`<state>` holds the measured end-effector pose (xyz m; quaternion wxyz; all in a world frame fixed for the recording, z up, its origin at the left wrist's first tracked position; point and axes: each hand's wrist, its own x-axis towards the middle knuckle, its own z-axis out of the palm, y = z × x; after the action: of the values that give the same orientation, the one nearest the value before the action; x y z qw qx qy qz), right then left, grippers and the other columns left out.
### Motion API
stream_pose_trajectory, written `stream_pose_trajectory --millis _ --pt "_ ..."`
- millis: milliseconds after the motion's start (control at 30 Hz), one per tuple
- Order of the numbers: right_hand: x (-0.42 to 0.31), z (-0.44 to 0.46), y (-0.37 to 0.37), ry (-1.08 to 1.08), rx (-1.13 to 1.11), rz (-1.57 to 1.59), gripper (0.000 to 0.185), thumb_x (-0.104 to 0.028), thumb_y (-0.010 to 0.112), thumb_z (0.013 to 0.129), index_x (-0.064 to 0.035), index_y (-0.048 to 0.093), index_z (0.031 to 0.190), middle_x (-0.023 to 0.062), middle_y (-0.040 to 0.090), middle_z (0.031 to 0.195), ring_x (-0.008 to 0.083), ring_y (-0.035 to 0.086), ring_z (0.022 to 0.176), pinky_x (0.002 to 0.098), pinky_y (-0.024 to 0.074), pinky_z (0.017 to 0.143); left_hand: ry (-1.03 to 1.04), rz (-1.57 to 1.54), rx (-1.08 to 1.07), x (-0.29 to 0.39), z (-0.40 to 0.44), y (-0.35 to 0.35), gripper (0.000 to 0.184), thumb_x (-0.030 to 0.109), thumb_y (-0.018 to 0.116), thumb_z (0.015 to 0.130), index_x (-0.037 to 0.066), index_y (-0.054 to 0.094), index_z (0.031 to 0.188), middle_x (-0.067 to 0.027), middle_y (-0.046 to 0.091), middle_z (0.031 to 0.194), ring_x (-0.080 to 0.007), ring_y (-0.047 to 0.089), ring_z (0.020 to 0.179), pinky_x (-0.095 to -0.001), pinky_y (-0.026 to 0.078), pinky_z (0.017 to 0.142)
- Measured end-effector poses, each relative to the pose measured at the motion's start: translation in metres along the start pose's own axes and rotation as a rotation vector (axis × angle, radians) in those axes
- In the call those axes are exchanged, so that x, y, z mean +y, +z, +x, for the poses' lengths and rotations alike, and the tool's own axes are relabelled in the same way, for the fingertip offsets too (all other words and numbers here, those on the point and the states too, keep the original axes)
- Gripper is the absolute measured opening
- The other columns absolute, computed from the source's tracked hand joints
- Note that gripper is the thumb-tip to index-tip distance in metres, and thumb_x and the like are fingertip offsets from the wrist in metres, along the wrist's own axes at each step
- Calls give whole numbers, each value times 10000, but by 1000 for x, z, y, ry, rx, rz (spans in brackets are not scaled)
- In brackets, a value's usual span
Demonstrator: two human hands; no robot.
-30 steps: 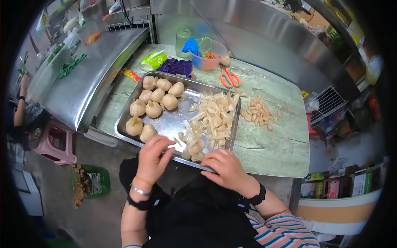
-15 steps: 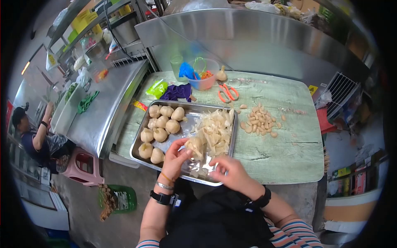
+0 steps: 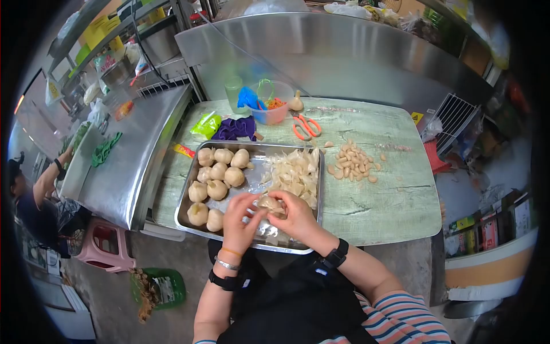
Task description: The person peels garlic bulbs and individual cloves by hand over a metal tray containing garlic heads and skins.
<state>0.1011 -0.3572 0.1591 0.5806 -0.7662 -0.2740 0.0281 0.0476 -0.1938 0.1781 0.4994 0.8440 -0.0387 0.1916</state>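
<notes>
A partly peeled garlic bulb [image 3: 268, 203] is held between my two hands over the front of a metal tray [image 3: 322, 189]. My right hand [image 3: 298, 217] curls round its right side, thumb and fingers closed on it. From the left, my left hand [image 3: 239, 221] pinches at the bulb with bent fingers; the fingertips are partly hidden. Whole garlic bulbs [image 3: 216, 190] fill the tray's left side. Loose garlic skins [image 3: 293, 172] are heaped on its right. Peeled garlic cloves [image 3: 355, 163] lie in a pile on the table, right of the tray.
Orange-handled scissors [image 3: 306, 127], a plastic bowl [image 3: 271, 114] and a purple cloth [image 3: 236, 128] lie behind the tray on the green table [image 3: 384, 209]. A steel counter [image 3: 137, 155] stands left, with a pink stool [image 3: 106, 246] below. Another person [image 3: 37, 198] sits at far left.
My right hand has moved up and left from the tray's front edge and now grips the bulb together with my left hand. The whole view has shifted slightly.
</notes>
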Motion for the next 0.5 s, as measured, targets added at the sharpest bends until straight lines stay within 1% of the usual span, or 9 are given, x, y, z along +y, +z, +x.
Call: stream_pose_trajectory --millis 33,100,133,267,333,400,433,467,500 --pt "1 0 0 8 -9 -6 460 -139 712 767 -34 520 1172 89 598 967 142 564 736 265 483 664 -9 -8 3 -3 -1 5 377 -9 690 766 59 610 1129 -105 532 1144 -168 615 864 -254 533 708" --pt "4 1 -2 -89 68 -124 426 -120 725 723 -40 560 1108 83 591 938 155 541 713 277 450 634 43 12 53 -5 -2 13 328 -15 693 764 37 628 1081 -106 572 1103 -167 634 818 -259 553 669" --pt "5 2 -3 -86 65 -127 426 -120 725 723 -40 560 1108 83 591 938 155 541 713 277 450 634 33 35 84 -4 -3 14 308 -9 697 764 19 633 1064 -115 608 1039 -176 646 810 -272 561 669" --pt "8 2 -4 -101 64 -136 417 -118 722 706 -50 578 1091 79 593 935 178 529 715 286 440 643 87 105 63 2 0 12 306 2 698 764 9 626 1061 -123 620 984 -183 649 769 -269 555 658" --pt "7 4 -7 -120 58 -146 418 -119 720 708 -52 581 1096 76 597 942 179 532 724 278 441 649 155 165 -11 2 3 6 274 31 704 752 3 621 1012 -121 627 889 -212 635 697 -288 538 618" --pt "5 4 -9 -56 -22 -20 434 -124 715 704 -55 584 1112 104 609 982 224 569 794 303 460 701 149 182 -14 -1 3 7 264 34 698 740 5 620 990 -112 621 846 -213 625 672 -293 529 602" --pt "8 4 -8 -53 -21 -16 434 -124 715 704 -55 584 1112 104 609 982 224 569 794 303 460 701 149 196 -15 -2 3 8 254 37 693 727 8 618 969 -103 616 804 -215 615 646 -299 520 586" --pt "13 5 -6 -81 -36 -43 440 -127 709 707 -52 581 1121 119 611 1006 254 576 852 330 462 742 157 249 45 -1 2 12 236 47 678 704 12 609 927 -95 603 754 -202 606 625 -302 511 573" --pt "15 6 -4 -112 -50 -70 447 -131 703 709 -49 579 1131 135 613 1031 285 582 910 356 464 782 156 254 42 -3 2 15 236 47 678 704 12 609 927 -95 603 754 -202 606 625 -302 511 573"
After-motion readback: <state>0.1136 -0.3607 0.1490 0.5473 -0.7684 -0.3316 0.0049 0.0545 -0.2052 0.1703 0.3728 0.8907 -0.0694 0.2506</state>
